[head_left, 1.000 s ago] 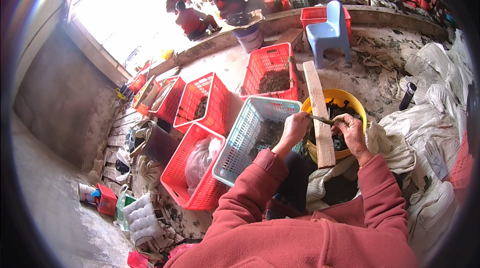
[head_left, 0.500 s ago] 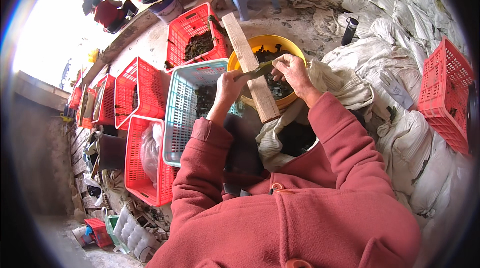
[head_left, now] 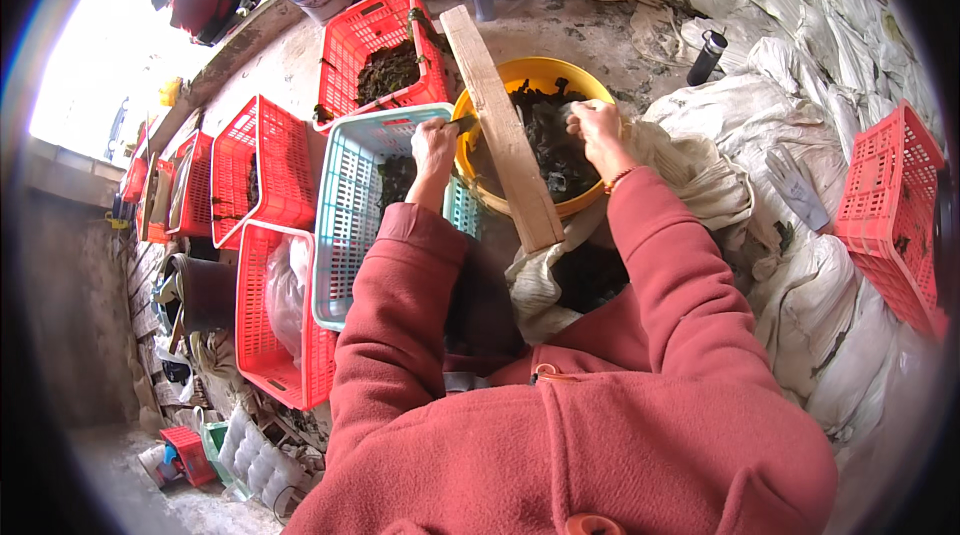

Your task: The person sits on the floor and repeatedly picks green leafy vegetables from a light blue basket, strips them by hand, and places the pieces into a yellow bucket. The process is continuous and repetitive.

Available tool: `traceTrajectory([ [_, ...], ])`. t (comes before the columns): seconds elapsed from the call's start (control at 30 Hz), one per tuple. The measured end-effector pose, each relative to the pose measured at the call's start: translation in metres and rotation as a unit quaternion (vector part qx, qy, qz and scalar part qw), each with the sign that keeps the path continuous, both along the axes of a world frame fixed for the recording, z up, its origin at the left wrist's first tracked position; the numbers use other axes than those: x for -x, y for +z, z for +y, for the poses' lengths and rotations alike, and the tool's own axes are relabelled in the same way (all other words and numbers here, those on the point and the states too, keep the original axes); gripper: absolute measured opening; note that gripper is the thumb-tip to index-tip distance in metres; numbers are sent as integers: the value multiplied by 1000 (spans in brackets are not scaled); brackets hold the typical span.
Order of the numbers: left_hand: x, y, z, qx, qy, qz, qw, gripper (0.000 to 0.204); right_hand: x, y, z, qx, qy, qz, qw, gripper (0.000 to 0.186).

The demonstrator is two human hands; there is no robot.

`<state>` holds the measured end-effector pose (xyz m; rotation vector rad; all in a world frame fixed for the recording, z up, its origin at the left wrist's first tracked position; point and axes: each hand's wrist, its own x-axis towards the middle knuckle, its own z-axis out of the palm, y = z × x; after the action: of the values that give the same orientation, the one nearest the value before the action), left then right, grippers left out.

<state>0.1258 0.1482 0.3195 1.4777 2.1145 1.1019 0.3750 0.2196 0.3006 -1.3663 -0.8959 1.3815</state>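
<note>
The left hand [head_left: 435,150], beside the teal crate [head_left: 345,225], has its fingers clamped on a dark strip [head_left: 463,123] near the wooden board [head_left: 505,135]. The strip no longer spans both hands; two-handed handling appears ended. Right hand [head_left: 597,127]: over the yellow bucket [head_left: 565,73], fingertips close together, grip contents indeterminable.

Rough work shed: red crates [head_left: 318,370], white sacking [head_left: 725,120], dirty floor [head_left: 268,77].

The dark strip [head_left: 465,122] projects from the left hand [head_left: 434,152] at the yellow bucket [head_left: 588,85], which contains dark, ragged material [head_left: 548,140].
</note>
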Motion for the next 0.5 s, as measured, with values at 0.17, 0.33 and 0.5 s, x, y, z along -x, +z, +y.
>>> traceTrajectory([
  [0.17, 7, 1, -13, -26, -6, -156, 987, 25, -8, 52, -8, -179, -85, 12, 980, 11],
  [0.33, -9, 8, -12, -97, -27, -239, 966, 26, 36, 157, -19, -478, -133, -1, 868, 17],
  [0.5, -14, 16, -22, -81, -54, -132, 986, 19, 133, 194, 28, -332, 172, -391, 841, 44],
])
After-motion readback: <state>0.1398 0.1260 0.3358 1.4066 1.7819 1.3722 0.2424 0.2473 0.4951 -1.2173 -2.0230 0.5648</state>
